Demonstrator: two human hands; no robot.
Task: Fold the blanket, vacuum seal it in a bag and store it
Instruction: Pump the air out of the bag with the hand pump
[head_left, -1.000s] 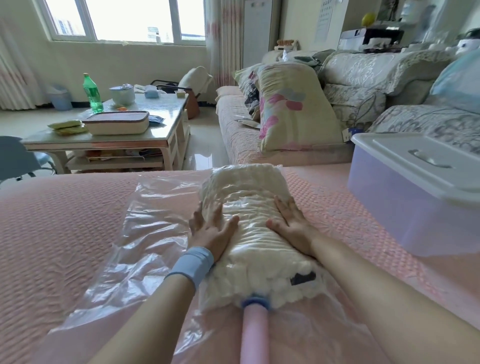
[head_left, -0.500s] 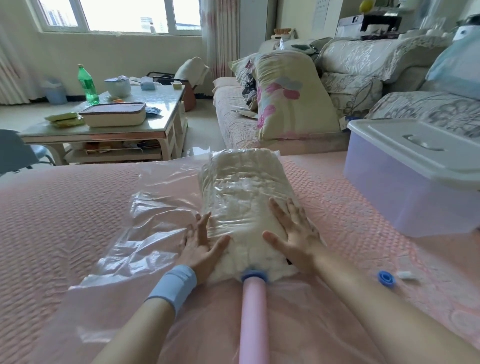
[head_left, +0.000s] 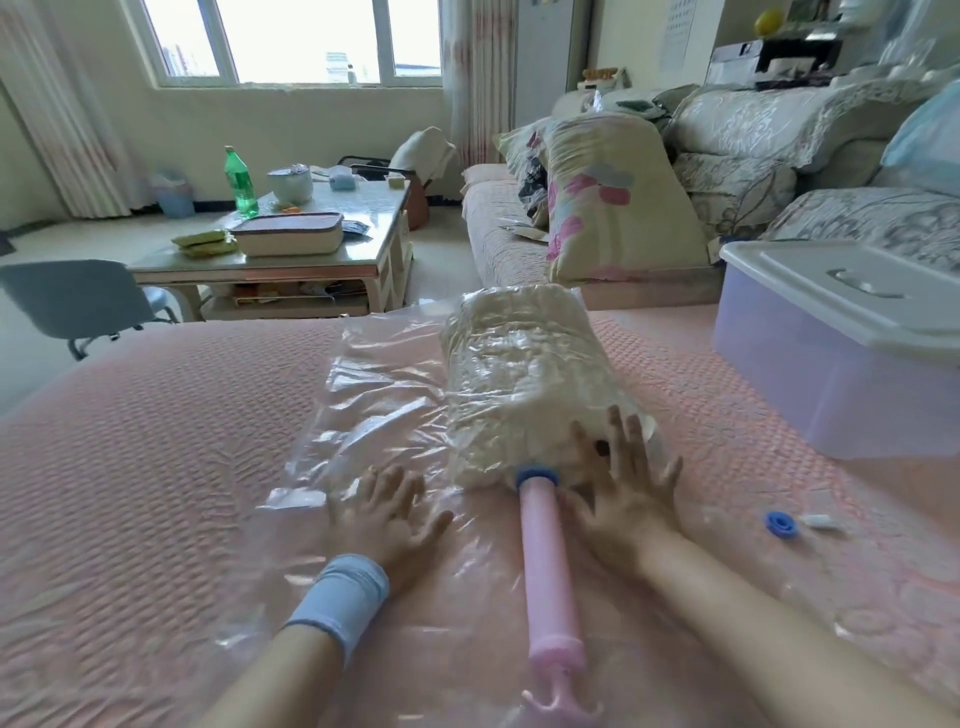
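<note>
A cream blanket (head_left: 524, 379) lies rolled inside a clear vacuum bag (head_left: 379, 395) on the pink bed cover (head_left: 156, 467). A pink hand pump (head_left: 548, 566) with a blue collar is attached to the bag at the blanket's near end. My left hand (head_left: 384, 514), with a blue wristband, lies flat with spread fingers on the empty plastic left of the blanket. My right hand (head_left: 628, 493) is spread flat against the blanket's near right corner, beside the pump. Neither hand grips anything.
A lidded translucent storage box (head_left: 841, 343) stands on the bed at the right. A blue valve cap (head_left: 781, 524) and a small white piece (head_left: 821, 521) lie near my right arm. Beyond the bed are a coffee table (head_left: 291, 260) and a sofa (head_left: 623, 208) with pillows.
Both hands slid toward me off the top of the blanket: the left onto the flat plastic, the right to the blanket's near corner. The view shifted, so the blanket looks farther away.
</note>
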